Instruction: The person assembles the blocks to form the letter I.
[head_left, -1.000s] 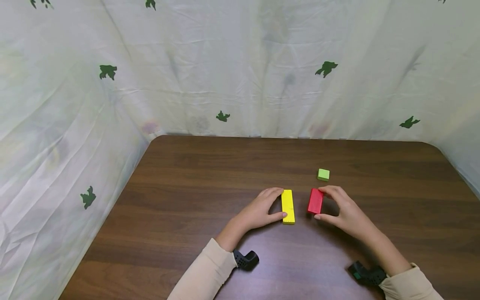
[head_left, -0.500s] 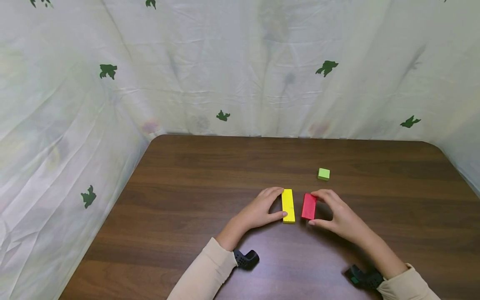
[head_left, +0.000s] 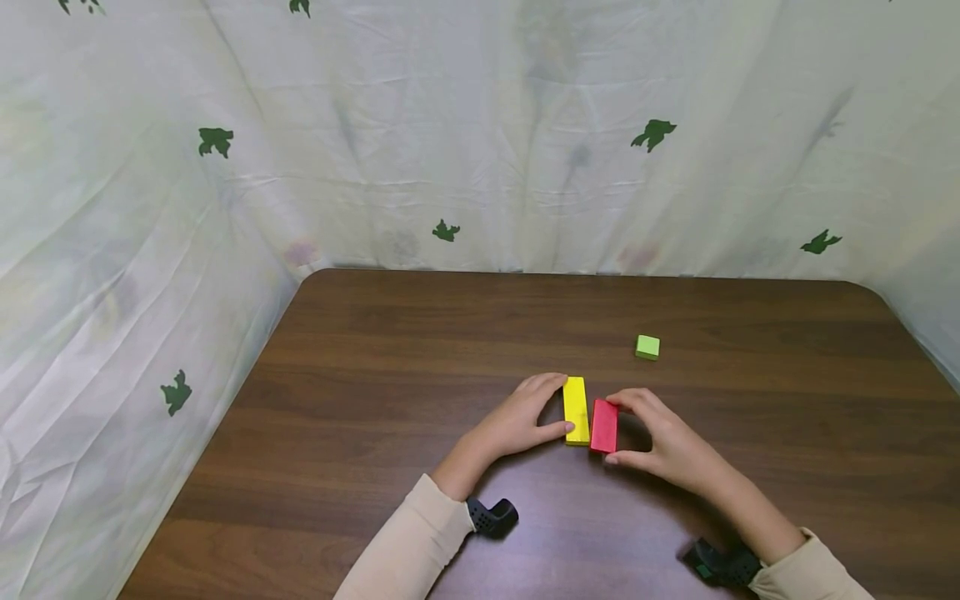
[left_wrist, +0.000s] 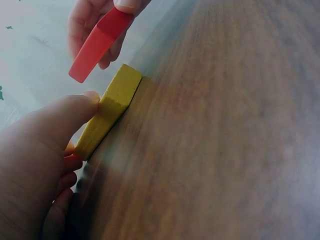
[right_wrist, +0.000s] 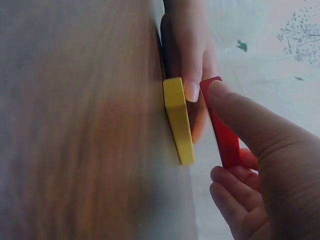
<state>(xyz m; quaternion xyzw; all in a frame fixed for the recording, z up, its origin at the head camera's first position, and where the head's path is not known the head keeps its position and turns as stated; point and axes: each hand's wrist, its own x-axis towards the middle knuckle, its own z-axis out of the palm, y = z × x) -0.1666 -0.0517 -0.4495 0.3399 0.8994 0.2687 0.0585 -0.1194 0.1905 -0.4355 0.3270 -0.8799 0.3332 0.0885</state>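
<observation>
My left grip (head_left: 517,419) pinches a yellow block (head_left: 576,407) lying on the table (head_left: 420,350); my right grip (head_left: 671,437) pinches a red block (head_left: 604,425) raised just beside it.

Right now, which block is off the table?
The red block, held up by the right hand. The yellow block, which the left hand holds, and the small green block both rest on the table.

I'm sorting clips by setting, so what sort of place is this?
Probably a screened-off spot set up for recording, though the wider room isn't visible. A brown wood-grain table stands before pale sheeting with dark green shapes, and a black device is worn at each wrist.
</observation>
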